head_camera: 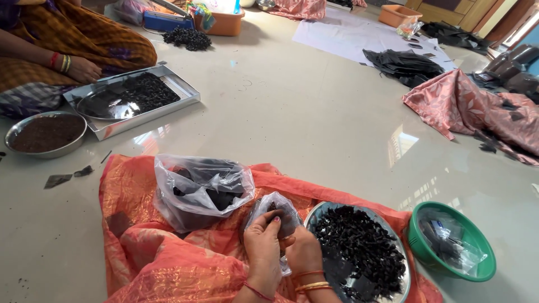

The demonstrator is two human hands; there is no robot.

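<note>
small clear pouch (279, 216) | left hand (263, 242) fingers curled gripping | right hand (303, 251) beneath

The glossy pale floor (314, 118) carries an orange cloth (168, 258), a green bowl (418, 238), a steel tray (185, 95) and a steel bowl (17, 126).

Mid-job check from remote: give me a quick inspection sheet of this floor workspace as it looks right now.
Surface: glossy pale floor; orange cloth under the work.
Job's things: small clear pouch held by both hands; round tray of black pieces beside them.
Clutter: larger plastic bag, green bowl, steel bowl, rectangular tray.
Hands: left hand and right hand gripping the pouch.
Cables: nothing seen.
Surroundings: another person's hand at left; pink cloth at right.
</note>
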